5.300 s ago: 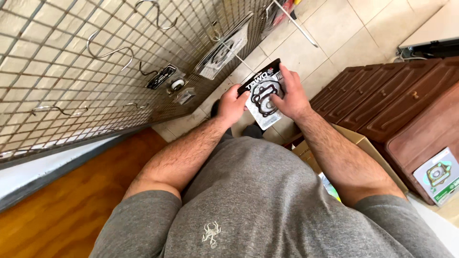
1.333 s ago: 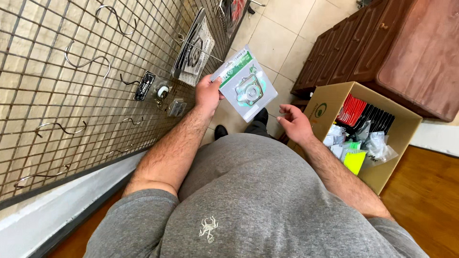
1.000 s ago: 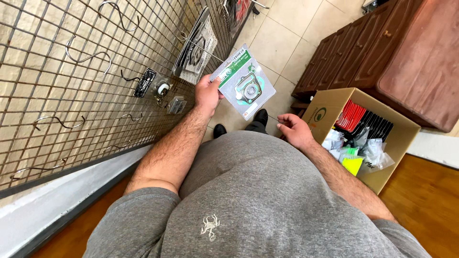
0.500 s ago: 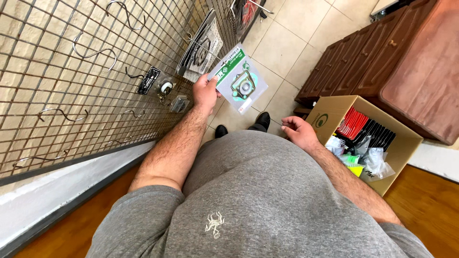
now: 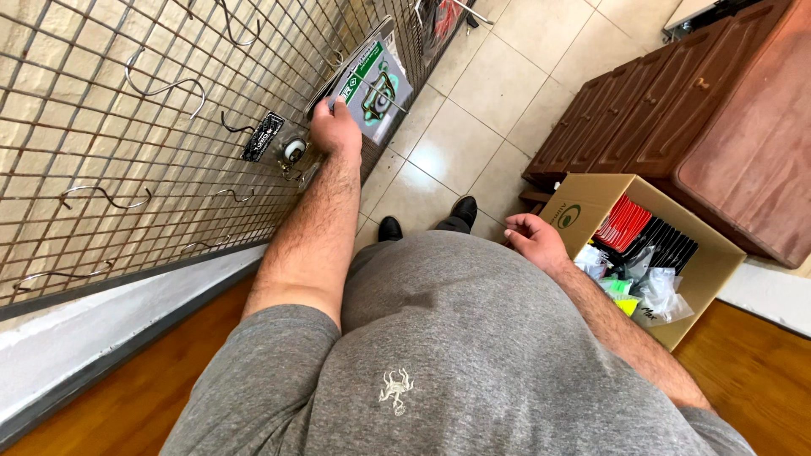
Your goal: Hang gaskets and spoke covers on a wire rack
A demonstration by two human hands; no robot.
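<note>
Head view: the left hand point(image 5: 335, 131) grips a flat packet point(image 5: 372, 89) by its lower edge, fingers closed, its long axis running up along the wire grid point(image 5: 127, 169) among the hooks. The right hand point(image 5: 534, 239), loosely open and empty, hovers beside a cardboard box point(image 5: 583, 211) of packets.

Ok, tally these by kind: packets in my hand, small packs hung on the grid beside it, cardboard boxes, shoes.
Flat packet in left hand: 1
Small packs on wire grid: 2
Cardboard box: 1
Black shoes: 2
Total: 6
</note>
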